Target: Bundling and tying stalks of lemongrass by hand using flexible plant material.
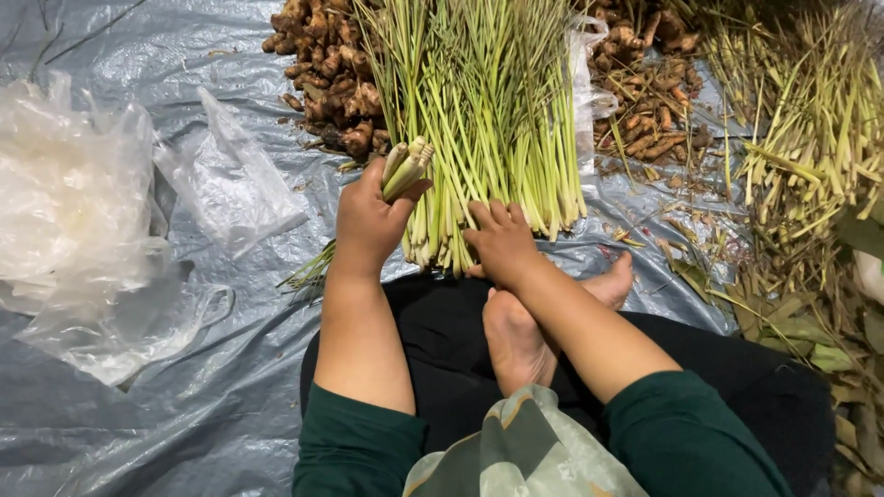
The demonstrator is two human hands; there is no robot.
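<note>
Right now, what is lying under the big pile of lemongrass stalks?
Under the lemongrass pile lies a grey plastic sheet. Ginger roots show at its left edge and more behind its right. Whether anything else lies beneath cannot be seen.

Grey plastic sheet (pixel 184 387) on ground; on it lemongrass pile (pixel 488 110), ginger roots (pixel 327 74), clear bags (pixel 83 212), trimmings (pixel 810 138).

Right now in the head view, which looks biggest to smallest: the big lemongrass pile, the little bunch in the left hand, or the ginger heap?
1. Big lemongrass pile, largest.
2. Ginger heap, partly cut off by the frame and hidden, so its full size is unsure.
3. Little bunch in the left hand, smallest.
</note>
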